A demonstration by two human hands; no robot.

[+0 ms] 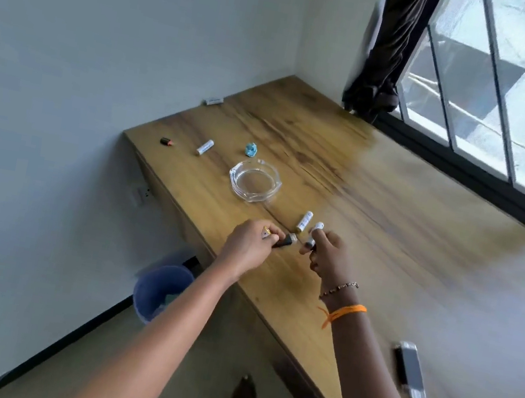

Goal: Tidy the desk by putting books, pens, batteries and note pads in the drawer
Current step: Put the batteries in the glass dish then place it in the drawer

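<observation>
My left hand (251, 244) grips a dark battery (285, 240) over the wooden desk (389, 220), with something small and yellow also in its fingers. My right hand (328, 255) holds a white battery (316, 228) upright, with a darker one below it in the same grip. Another white battery (304, 221) lies on the desk just beyond both hands. Further left lie a white battery (204, 147) and a small black one (167, 141) near the desk's far-left edge.
A glass ashtray (255, 180) stands behind the hands, with a small teal object (251, 149) beyond it. A dark rectangular device (410, 371) lies at the near right. A blue bin (160, 291) stands on the floor under the desk. A window runs along the right.
</observation>
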